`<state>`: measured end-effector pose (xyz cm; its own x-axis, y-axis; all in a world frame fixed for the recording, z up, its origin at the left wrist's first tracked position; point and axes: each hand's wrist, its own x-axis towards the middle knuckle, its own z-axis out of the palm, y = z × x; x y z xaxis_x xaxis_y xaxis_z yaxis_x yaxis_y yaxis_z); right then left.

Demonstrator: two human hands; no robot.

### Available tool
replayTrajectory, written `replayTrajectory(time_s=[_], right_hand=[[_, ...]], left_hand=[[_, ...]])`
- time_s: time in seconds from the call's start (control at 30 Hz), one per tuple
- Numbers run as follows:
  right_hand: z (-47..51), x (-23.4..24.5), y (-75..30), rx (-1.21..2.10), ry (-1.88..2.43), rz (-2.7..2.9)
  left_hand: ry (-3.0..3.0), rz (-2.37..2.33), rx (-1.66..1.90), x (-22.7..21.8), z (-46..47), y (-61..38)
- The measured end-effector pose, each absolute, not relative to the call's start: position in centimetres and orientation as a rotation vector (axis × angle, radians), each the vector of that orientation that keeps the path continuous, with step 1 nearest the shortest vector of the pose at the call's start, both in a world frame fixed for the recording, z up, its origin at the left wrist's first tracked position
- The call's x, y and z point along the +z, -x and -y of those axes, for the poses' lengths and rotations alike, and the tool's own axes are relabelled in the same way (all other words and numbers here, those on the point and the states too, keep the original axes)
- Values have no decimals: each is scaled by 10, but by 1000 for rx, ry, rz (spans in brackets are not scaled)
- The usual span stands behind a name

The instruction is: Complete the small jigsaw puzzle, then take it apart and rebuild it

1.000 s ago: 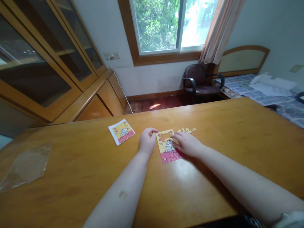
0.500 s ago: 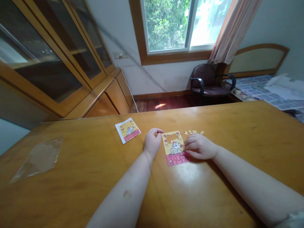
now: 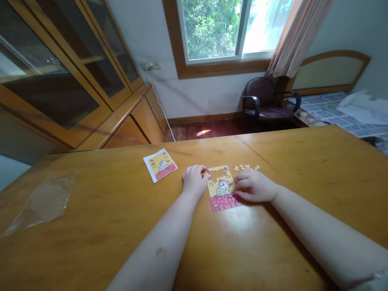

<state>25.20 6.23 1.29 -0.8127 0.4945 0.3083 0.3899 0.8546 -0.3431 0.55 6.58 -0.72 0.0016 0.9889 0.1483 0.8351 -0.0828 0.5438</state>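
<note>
A jigsaw puzzle lies flat on the wooden table, yellow above and pink below, with a white cartoon animal in the middle. Bare wood shows through a gap near its top. My left hand rests at the puzzle's upper left edge, its fingers curled and the tips touching that side. Against the right edge, my right hand has bent fingers, with thumb and fingertips on the border by the pink part. Its fingertips are partly hidden. Just beyond this hand lie several loose puzzle pieces.
A reference picture card with the same design lies left of the puzzle. Farther left is a clear plastic bag. The table reaches toward a glass-door cabinet, and an armchair stands behind it.
My left hand's fingers have curled in more at the puzzle's edge. My right hand stays at the right side with little movement. The camera view has shifted slightly.
</note>
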Motion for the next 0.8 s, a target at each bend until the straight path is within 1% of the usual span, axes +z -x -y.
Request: replayTrajectory(time_s=[0.07, 0.13, 0.53, 0.67, 0.8], right_hand=[[-62, 13, -252, 390, 614, 2656], [-62, 14, -252, 399, 600, 2670], [-63, 15, -245, 435, 632, 2698], [-62, 13, -245, 369, 695, 2690], [-62, 12, -246, 234, 831, 2645]], left_hand=[[-2025, -1951, 598, -8, -65, -7], [-2042, -1961, 549, -8, -64, -9], [-2060, -1943, 532, -11, -66, -8], [-2044, -1943, 535, -9, -67, -9], [-2040, -1934, 537, -8, -67, -9]])
